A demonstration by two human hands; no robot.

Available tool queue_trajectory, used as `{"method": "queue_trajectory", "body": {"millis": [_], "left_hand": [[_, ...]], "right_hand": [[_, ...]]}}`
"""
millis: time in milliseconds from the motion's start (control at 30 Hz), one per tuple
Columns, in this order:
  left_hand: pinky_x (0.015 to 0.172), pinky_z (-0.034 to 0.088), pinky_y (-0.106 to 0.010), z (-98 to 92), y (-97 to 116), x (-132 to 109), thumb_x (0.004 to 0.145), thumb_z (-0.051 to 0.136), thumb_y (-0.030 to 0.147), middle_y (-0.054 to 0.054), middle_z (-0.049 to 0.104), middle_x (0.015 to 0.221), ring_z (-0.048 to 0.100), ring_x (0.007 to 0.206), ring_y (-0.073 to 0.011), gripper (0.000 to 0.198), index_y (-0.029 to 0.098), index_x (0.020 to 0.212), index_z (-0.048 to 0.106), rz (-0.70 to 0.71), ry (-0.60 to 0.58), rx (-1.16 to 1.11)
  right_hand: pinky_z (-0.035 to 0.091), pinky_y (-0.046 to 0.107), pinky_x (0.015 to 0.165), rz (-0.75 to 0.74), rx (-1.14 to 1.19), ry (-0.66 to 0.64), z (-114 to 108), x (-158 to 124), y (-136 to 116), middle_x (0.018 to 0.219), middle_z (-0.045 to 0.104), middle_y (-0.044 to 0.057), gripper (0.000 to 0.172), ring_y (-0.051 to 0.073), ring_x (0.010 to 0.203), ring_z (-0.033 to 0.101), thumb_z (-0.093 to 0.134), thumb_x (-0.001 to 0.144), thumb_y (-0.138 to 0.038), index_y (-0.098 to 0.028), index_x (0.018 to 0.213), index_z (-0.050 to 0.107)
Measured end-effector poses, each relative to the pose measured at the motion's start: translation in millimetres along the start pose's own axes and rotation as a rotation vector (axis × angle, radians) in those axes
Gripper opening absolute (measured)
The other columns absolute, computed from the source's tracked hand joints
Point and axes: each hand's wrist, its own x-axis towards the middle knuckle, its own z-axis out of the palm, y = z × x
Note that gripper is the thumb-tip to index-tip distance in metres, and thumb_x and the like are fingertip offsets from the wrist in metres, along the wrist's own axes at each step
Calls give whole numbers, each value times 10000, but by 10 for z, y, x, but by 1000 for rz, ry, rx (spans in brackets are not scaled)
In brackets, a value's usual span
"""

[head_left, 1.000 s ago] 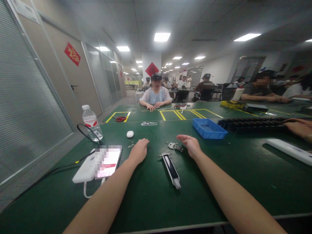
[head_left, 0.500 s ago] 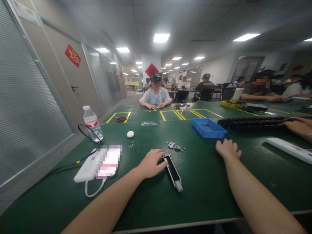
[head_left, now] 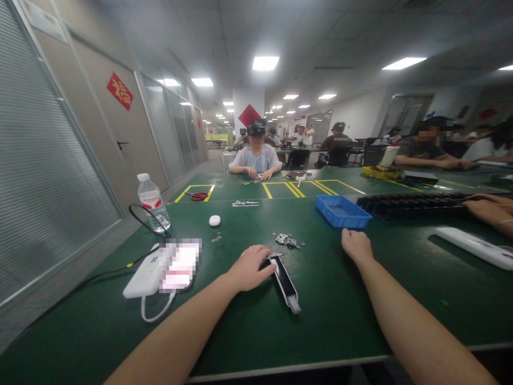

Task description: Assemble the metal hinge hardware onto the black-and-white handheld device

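Observation:
My left hand [head_left: 251,267] rests on the green table with its fingers and thumb around the upper end of a long white and black device [head_left: 285,280], which has a grey piece at its near end. My right hand [head_left: 357,245] is at the near side of the blue tray [head_left: 343,212], its fingers curled together; anything inside them is hidden. Between my hands, farther back, lies a small pile of metal parts [head_left: 287,240] with several small rings around it. More small rings [head_left: 217,237] lie to the left, near a white rounded case [head_left: 215,221].
At left are a water bottle [head_left: 153,203], a white power bank [head_left: 144,275], a phone [head_left: 181,264] and cables. Red scissors [head_left: 199,197] lie farther back. A black rack [head_left: 412,205] and a white bar [head_left: 475,247] are at right, beside another person's hands [head_left: 491,211]. A person sits opposite.
My right hand has moved left, and its fingers have curled in. My left hand remains on the device. The person opposite has shifted their hands.

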Motion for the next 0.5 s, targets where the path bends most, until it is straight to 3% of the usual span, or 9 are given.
{"method": "queue_trajectory", "body": {"millis": [100,233,500], "left_hand": [[988,382,-398,12,-8,4,872,449,417,-96,555,1181,485,1113,-240,360,172,1112,562,5,3,14],[990,380,-402,8,-2,-1,878,440,421,-95,551,1188,483,1120,-242,370,175,1128,557,1,-4,19],[986,384,-397,7,-12,-9,880,436,439,-88,558,1175,490,1109,-237,371,188,1124,558,11,10,16]], "right_hand": [[405,347,905,-131,43,-37,163,-76,-235,957,631,197,522,275,1012,569,253,917,-337,-69,983,696],[369,293,947,-283,89,-60,359,-206,-523,1132,598,161,452,236,1099,523,327,906,-367,-118,1076,663],[332,318,987,-444,110,-153,440,-362,-800,1126,616,168,511,235,1141,510,212,940,-319,-96,1003,667]]}}
